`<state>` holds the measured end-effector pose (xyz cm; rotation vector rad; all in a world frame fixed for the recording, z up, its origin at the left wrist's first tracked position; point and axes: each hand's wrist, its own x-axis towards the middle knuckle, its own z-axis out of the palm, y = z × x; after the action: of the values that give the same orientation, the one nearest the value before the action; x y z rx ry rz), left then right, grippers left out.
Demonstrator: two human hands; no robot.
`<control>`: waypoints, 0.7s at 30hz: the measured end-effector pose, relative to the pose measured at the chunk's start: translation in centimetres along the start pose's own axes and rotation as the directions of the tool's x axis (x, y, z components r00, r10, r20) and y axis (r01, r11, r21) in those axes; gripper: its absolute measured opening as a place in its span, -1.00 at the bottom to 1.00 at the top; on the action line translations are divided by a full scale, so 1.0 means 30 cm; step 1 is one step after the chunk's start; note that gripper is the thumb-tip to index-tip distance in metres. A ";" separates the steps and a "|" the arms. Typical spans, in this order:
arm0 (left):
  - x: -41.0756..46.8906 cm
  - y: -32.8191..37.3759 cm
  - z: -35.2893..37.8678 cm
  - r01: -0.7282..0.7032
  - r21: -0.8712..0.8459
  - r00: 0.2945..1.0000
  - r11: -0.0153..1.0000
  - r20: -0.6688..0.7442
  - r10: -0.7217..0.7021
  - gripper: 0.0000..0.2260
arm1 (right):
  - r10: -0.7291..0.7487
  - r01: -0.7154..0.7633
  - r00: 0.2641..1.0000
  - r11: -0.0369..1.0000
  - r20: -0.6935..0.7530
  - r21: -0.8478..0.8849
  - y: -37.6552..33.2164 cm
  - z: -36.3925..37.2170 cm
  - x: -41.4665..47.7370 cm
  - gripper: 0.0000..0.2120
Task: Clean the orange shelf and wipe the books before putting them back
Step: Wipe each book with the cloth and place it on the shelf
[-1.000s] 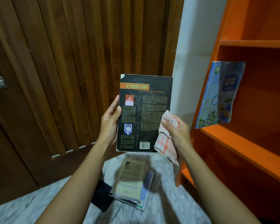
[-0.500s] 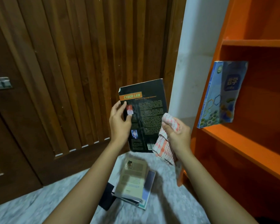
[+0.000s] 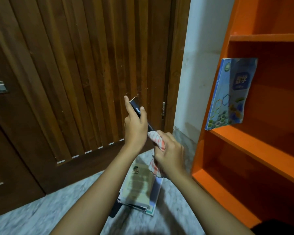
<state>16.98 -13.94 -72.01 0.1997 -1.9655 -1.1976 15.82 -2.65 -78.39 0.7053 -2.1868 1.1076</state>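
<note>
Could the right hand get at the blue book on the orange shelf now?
Probably yes: nothing stands between the right hand and the blue book. But it grips the checked cloth, so grasping would be awkward.

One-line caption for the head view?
Left hand holds a black book edge-on; right hand grips a checked cloth against it, beside the orange shelf.

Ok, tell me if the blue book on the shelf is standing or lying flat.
Standing, slightly tilted: the blue book rests on its bottom edge on the orange shelf, front cover facing out.
</note>
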 end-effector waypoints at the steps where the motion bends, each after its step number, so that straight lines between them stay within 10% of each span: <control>1: 0.000 -0.001 0.001 -0.019 -0.003 1.000 1.000 -0.020 0.019 -0.44 | -0.015 0.014 1.000 1.000 0.010 0.002 -0.005 0.003 0.000 -0.59; 6: 0.038 -0.008 -0.026 -0.048 -0.150 0.990 0.988 -0.138 0.027 -0.52 | -0.149 0.150 0.988 0.988 0.038 -0.023 -0.022 -0.004 0.029 -0.65; 11: 0.069 -0.044 -0.084 -0.115 -0.281 0.984 0.953 -0.162 0.071 -0.58 | 0.059 -0.111 0.984 0.940 0.166 0.323 -0.003 -0.056 0.101 -0.77; 21: -0.018 -0.020 -0.008 -0.157 -0.269 0.987 0.950 -0.080 0.141 -0.61 | 0.085 -0.065 0.994 0.966 -0.070 0.251 -0.056 -0.047 0.239 -0.77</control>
<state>17.35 -14.14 -72.73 -0.0552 -1.7074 -1.3320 12.36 -3.71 -71.84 0.6752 -2.0421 1.4420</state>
